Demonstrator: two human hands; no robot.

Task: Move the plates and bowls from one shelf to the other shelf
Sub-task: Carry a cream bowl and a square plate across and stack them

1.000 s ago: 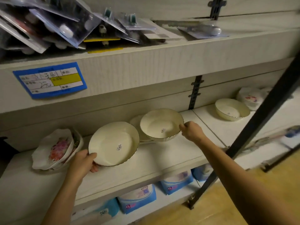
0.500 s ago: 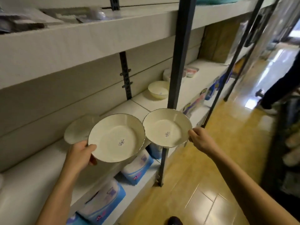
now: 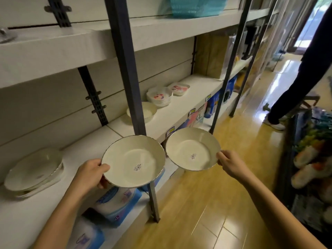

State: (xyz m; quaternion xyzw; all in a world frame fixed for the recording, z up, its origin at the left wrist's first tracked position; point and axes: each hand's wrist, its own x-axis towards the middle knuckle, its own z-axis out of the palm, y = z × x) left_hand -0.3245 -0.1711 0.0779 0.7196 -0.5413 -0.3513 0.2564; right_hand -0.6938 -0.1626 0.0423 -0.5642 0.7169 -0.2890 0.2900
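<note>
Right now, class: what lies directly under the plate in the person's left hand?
Under the left-hand plate, blue-and-white packs sit on a lower shelf, beside a dark upright post. The left hand grips its rim; the plate hides the pack tops.

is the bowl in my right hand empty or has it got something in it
Empty: the bowl in the right hand shows a bare inside with only a small sticker.

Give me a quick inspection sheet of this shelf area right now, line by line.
Surface: white shelf, partly bare.
Job's things: one cream plate in the left hand, another cream plate in the right hand; plate stack at left; cream bowl and floral dishes beyond the dark post.
Clutter: blue packages below.
Grippers: fingers of both hands pinch the rims.
Cables: nothing seen.
Surroundings: wooden floor; a bystander's leg.
</note>
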